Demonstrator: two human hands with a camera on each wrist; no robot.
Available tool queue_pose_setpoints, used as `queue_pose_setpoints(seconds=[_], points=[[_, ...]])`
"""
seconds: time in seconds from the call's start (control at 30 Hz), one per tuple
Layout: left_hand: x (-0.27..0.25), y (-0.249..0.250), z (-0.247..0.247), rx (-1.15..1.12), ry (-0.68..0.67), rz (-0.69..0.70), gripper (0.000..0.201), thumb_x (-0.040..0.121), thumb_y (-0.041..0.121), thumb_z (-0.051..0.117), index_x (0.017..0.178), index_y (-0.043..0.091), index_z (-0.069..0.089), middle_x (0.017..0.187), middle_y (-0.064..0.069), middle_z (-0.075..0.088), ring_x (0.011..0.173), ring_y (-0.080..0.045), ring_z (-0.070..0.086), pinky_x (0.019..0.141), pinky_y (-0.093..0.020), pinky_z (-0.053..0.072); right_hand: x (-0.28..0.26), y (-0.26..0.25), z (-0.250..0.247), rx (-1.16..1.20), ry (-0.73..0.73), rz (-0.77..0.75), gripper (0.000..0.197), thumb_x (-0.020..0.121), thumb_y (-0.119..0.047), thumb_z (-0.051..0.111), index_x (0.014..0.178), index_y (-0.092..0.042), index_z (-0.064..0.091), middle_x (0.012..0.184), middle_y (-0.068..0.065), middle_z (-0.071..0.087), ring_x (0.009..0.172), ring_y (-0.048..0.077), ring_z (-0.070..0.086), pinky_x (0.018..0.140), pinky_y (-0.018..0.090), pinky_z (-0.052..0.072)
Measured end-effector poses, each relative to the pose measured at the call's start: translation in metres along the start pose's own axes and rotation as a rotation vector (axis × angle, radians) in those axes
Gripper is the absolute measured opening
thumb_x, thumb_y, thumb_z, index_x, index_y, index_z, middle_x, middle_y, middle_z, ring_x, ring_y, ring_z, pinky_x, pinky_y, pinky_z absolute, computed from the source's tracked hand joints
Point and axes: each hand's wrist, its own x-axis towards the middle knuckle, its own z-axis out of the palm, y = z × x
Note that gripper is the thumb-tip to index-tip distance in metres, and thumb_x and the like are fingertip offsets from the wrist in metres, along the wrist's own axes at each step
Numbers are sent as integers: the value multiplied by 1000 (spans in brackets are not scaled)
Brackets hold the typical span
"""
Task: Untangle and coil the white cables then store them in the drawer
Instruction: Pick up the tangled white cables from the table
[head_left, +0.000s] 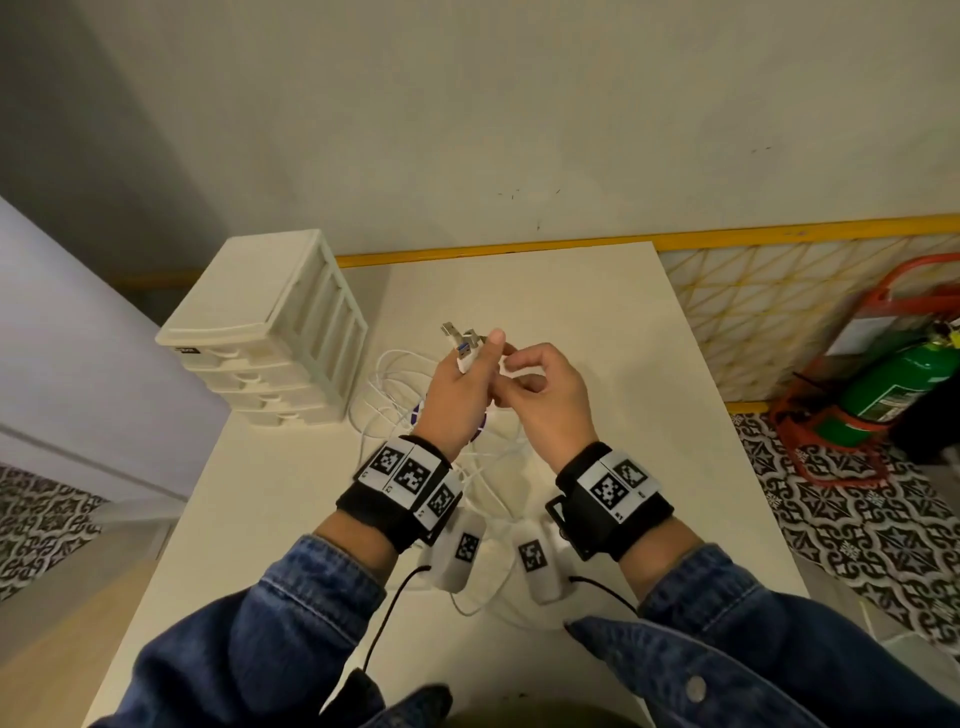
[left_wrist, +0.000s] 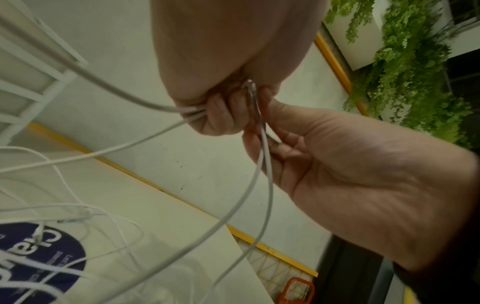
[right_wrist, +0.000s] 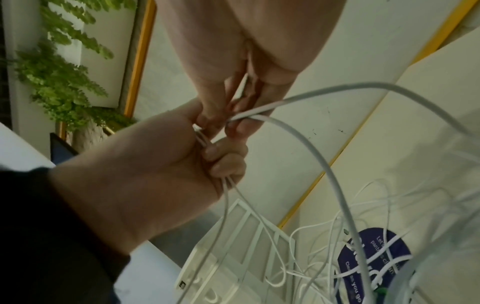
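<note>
My left hand (head_left: 457, 400) is raised above the table and grips the ends of the white cables, with their USB plugs (head_left: 460, 338) sticking up past my thumb. My right hand (head_left: 550, 400) is right beside it, fingers curled, pinching a white cable (right_wrist: 363, 84) close to the left fist. In the left wrist view, strands run out of my left fingers (left_wrist: 223, 117). The remaining cable hangs down into a loose tangle (head_left: 395, 395) on the table beneath both hands. The cream drawer unit (head_left: 270, 332) stands at the back left, all its drawers closed.
The tangle lies over a round purple sticker (right_wrist: 376, 257) on the white table (head_left: 597, 312). The table backs onto a wall. A green fire extinguisher (head_left: 893, 384) in a red stand sits on the floor to the right.
</note>
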Motion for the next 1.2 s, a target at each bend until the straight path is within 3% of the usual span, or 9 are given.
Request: queue_pose_setpoints(seconds=[0.17,0.33,0.47,0.63,0.73,0.83,1.0,1.07,1.2], points=[[8,5,-1,21,-106,-37,47,98,44,41,75,6,56,53,-5,50,57,-25,53,64,-37,48,11,14,-1,-32,7,141,48,79,-24,70,117,-25,41,100,8,56,79,27,63,71,39,55],[14,0,-10,19,-114,-9,49,98,49,34,71,14,54,70,-8,54,64,-17,52,62,-30,47,10,19,14,-119,-297,126,36,93,-46,38,125,-31,47,114,-5,64,104,10,62,93,29,48],[17,-2,-18,-61,-191,-128,52,94,58,34,77,15,58,63,1,51,55,-18,46,51,-26,40,8,28,25,-9,-381,192,71,78,-70,34,132,-25,45,120,4,63,109,10,61,99,32,46],[18,-5,-37,-7,-356,-127,55,95,57,32,88,9,58,64,-25,55,38,-26,55,41,-28,45,6,29,21,-6,-405,197,40,89,-49,37,96,-16,58,50,4,47,52,18,56,60,18,47],[21,0,-49,-38,-227,-69,50,100,46,29,83,5,52,64,-6,51,49,-13,53,48,-23,45,11,34,20,-107,-415,134,31,97,-28,42,70,-22,56,54,5,45,51,15,47,61,20,42],[29,-11,-64,39,-104,-69,47,99,46,32,77,11,55,72,-3,56,50,-1,51,49,-12,42,19,35,16,-303,-370,64,26,95,-24,48,75,-24,66,51,-7,49,50,4,45,57,15,39],[37,-33,-85,-197,-12,-263,13,84,22,70,86,13,60,77,-4,62,66,-16,58,60,-24,49,25,38,20,-448,-296,-48,21,92,-22,53,79,-13,67,63,-7,61,60,2,49,61,15,36],[40,-43,-93,-161,56,-295,44,76,20,79,110,15,52,96,-6,60,77,-16,60,64,-23,49,26,40,20,-528,-317,-61,23,92,-25,52,78,-13,66,70,9,61,64,11,48,64,22,35],[44,-49,-108,302,135,4,97,62,33,87,141,21,32,131,-4,43,121,-14,44,95,-32,43,28,38,22,-745,-384,-104,26,93,-33,50,77,-17,62,59,-3,48,55,10,42,58,25,32]])
